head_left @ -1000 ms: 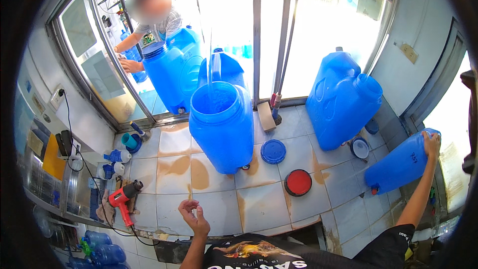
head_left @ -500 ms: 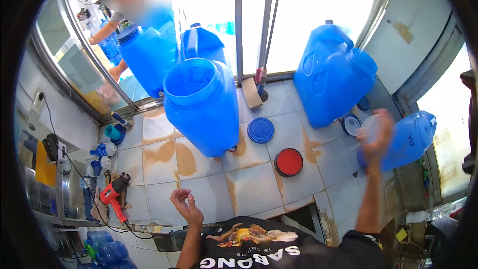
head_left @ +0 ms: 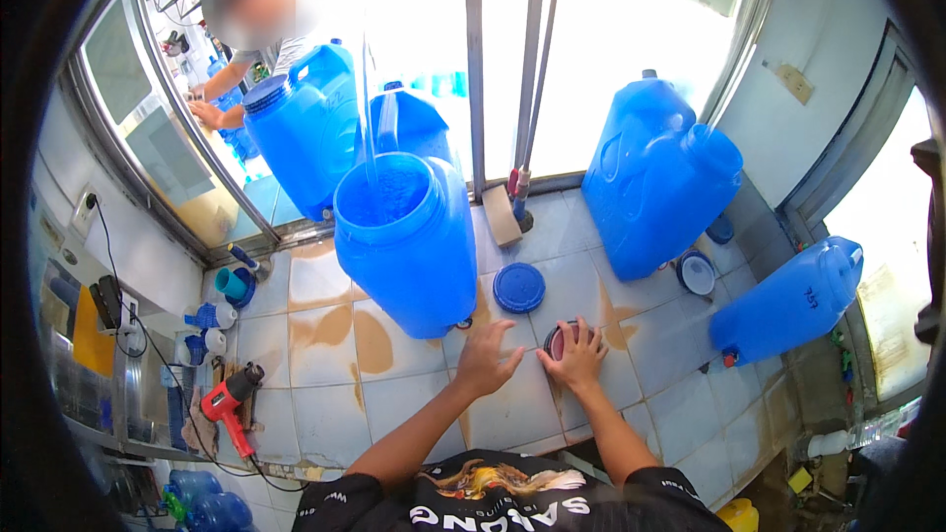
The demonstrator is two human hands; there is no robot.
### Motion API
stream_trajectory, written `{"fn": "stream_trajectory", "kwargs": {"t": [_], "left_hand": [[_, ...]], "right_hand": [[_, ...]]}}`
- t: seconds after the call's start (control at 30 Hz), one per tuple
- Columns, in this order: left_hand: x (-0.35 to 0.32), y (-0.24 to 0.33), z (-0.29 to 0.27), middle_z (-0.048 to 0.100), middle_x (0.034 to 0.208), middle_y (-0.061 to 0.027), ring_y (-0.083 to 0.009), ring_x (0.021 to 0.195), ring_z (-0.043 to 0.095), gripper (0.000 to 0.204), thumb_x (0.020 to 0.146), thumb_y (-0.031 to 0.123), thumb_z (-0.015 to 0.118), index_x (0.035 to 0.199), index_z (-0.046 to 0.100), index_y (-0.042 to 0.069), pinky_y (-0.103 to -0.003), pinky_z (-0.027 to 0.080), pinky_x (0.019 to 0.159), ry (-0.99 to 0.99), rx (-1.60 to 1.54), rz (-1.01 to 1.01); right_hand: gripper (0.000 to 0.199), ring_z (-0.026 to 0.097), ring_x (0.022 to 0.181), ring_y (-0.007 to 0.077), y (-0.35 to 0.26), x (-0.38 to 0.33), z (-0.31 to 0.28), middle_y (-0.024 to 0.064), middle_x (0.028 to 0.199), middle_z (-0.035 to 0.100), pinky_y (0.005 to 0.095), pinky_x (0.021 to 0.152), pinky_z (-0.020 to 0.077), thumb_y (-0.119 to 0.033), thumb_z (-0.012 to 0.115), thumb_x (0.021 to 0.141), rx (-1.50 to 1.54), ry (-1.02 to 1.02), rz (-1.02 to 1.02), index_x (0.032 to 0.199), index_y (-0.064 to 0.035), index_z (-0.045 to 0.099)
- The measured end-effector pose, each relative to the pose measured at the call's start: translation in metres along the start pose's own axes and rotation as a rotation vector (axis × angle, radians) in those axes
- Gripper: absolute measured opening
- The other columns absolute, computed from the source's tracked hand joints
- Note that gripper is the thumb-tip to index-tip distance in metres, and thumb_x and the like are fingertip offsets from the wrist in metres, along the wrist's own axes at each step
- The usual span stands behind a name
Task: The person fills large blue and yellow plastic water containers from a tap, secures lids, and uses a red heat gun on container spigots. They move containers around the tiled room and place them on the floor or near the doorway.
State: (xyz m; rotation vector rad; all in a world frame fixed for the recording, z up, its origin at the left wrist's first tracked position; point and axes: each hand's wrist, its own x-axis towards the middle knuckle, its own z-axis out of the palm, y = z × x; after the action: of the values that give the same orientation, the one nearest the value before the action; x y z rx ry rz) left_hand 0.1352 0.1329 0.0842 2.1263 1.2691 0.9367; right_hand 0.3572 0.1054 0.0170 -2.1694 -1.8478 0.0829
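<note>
My right hand (head_left: 576, 360) rests on a round black-rimmed lid (head_left: 558, 344), its fingers spread over the top and partly covering it. The lid's inside looks pale pink, as if something whitish and see-through lies over the red. Left of it, my left hand (head_left: 485, 360) hovers over the tiles with fingers apart, holding nothing. A blue screw lid (head_left: 518, 288) lies just beyond both hands. Behind my left hand stands a big blue water container (head_left: 414, 266), its wide mouth uncovered, with water (head_left: 369, 128) pouring into it from above.
Two blue containers (head_left: 650, 177) (head_left: 788, 300) stand at the right, near a white-lined lid (head_left: 696, 274). A red heat gun (head_left: 229, 404) with its cord lies at the left. Beyond the window frame, another person (head_left: 246, 69) is by a capped blue container (head_left: 305, 128). A brush (head_left: 519, 207) leans at the back.
My right hand came from the far right, where it held something whitish, to the red lid. My left hand moved forward and right. The other person's arms rose.
</note>
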Motion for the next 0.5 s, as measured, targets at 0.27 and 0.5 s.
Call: {"fn": "stream_trajectory", "kwargs": {"t": [0.27, 0.5], "left_hand": [[0.048, -0.047, 0.069, 0.041, 0.155, -0.0187, -0.0353, 0.145, 0.036, 0.077, 0.09, 0.031, 0.069, 0.153, 0.035, 0.003, -0.06, 0.026, 0.118, -0.218, 0.413, 0.257], [-0.122, -0.048, 0.007, 0.044, 0.143, -0.0185, -0.043, 0.144, 0.031, 0.068, 0.093, 0.042, 0.065, 0.149, 0.046, 0.008, -0.068, 0.026, 0.115, -0.27, 0.354, 0.164]], "right_hand": [[0.068, 0.034, 0.135, 0.0406, 0.002, -0.002, 0.006, 0.007, 0.148, 0.043, 0.0658, 0.104, 0.0304, -0.063, 0.077, 0.069, -0.045, 0.055, 0.002, 0.131, -0.0386, 0.06], [0.071, 0.033, 0.136, 0.0432, 0.004, -0.003, 0.015, 0.0078, 0.149, 0.042, 0.0698, 0.102, 0.0315, -0.064, 0.077, 0.068, 0.008, 0.068, 0.002, 0.132, -0.038, 0.061]]}}
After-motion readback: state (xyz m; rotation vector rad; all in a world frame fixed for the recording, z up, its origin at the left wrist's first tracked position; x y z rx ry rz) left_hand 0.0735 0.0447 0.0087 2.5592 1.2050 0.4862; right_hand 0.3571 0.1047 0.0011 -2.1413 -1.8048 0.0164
